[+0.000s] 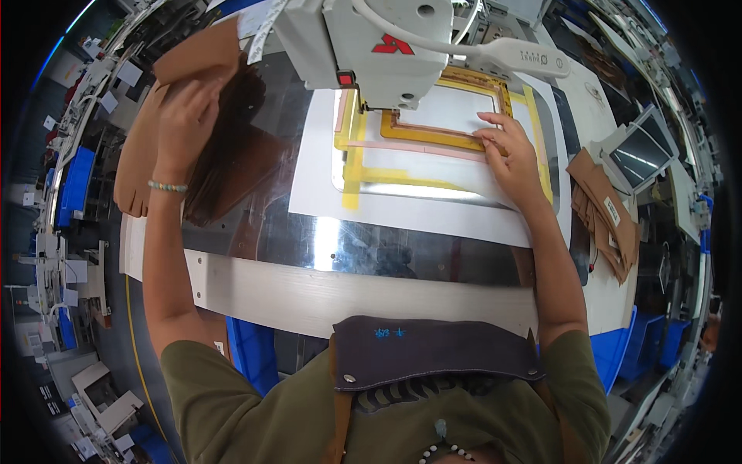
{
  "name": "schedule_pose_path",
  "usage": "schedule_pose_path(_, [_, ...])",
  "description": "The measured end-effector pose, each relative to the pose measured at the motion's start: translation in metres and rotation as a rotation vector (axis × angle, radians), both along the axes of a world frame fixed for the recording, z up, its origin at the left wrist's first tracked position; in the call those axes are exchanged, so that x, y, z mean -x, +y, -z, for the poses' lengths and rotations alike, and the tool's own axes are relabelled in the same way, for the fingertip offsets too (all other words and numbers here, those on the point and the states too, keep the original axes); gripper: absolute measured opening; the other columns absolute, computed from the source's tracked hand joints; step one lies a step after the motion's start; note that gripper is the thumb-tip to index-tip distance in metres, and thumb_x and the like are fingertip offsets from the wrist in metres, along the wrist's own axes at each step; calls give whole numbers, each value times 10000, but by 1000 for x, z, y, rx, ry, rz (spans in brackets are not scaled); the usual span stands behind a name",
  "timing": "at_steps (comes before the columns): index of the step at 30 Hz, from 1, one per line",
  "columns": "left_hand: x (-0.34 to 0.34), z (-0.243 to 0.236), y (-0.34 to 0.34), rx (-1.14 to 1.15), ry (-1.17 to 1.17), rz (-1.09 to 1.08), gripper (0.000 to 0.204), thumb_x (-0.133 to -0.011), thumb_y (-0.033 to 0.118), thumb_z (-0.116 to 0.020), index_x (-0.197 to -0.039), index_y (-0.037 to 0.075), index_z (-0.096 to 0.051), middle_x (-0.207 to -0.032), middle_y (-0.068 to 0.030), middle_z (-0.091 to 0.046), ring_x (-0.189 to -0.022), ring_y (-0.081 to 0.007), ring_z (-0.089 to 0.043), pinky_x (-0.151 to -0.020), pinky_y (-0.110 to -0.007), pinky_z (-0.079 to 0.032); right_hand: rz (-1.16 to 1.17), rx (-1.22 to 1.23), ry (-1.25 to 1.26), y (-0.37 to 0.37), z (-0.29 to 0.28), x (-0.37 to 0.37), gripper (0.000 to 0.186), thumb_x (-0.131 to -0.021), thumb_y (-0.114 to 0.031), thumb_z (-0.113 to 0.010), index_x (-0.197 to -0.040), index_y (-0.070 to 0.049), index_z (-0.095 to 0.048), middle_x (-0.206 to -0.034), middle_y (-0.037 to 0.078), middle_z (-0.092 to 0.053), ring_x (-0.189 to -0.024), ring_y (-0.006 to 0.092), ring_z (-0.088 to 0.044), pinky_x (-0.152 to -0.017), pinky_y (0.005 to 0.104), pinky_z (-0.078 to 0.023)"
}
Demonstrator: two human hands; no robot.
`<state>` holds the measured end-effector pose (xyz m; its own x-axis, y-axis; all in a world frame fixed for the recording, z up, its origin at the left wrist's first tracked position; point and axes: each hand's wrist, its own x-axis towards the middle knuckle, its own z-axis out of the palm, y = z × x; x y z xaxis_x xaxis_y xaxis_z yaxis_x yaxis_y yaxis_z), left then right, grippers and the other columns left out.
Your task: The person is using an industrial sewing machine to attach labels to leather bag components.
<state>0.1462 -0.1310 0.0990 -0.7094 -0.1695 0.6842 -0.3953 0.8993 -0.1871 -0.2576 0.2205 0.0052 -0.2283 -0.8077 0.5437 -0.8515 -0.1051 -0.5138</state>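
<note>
My left hand (185,124) is at a tall stack of brown sheet pieces (143,166) on the left, its fingers bent over the edge of the top brown piece (199,52), which looks bent upward. The fingertips are slightly blurred. On the right, my right hand (512,155) grips the near right corner of a yellow rectangular frame (440,139), thumb on the near side and index finger stretched over the frame's opening. The frame lies under the head of a white sewing machine (379,54). Below it is a white sheet (317,185) with yellow tape strips (352,178).
A shiny metal plate (270,240) covers the worktop, with a pale table edge (263,290) nearest me. More brown pieces (607,205) lie at the right beside a tilted screen (641,151). A white cabled controller (525,58) hangs beside the machine head. Blue bins (251,352) stand below.
</note>
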Motion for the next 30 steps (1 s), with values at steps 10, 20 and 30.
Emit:
schedule_pose_path(10, [-2,89,119,-172,-380,193,503,-845,30,-706,-1347,60,-694,-903,-52,-588,-854,-217,-641,-716,-352,-567,-382,-27,475,-39,-3,-91,261,-840,-76,-771,-1098,-35,-756,-1265,98,-701,-1215,269,-655,-981,402,-555])
schedule_pose_path(20, [-102,104,114,-239,-263,-152,212,-942,22,-725,-1154,22,-741,-1060,-99,-731,-955,-307,-713,-808,-421,-574,-298,2,795,-96,32,-132,90,-814,-76,-731,-897,-71,-695,-900,34,-650,-909,173,-667,-622,296,-543])
schedule_pose_path(30, [-104,102,87,-137,-357,-240,376,-866,-53,-669,-1226,21,-746,-1147,-90,-701,-1030,-289,-668,-921,-409,-559,-222,122,756,-86,19,-108,47,-755,-82,-741,-768,-107,-704,-817,20,-644,-875,184,-669,-653,309,-572])
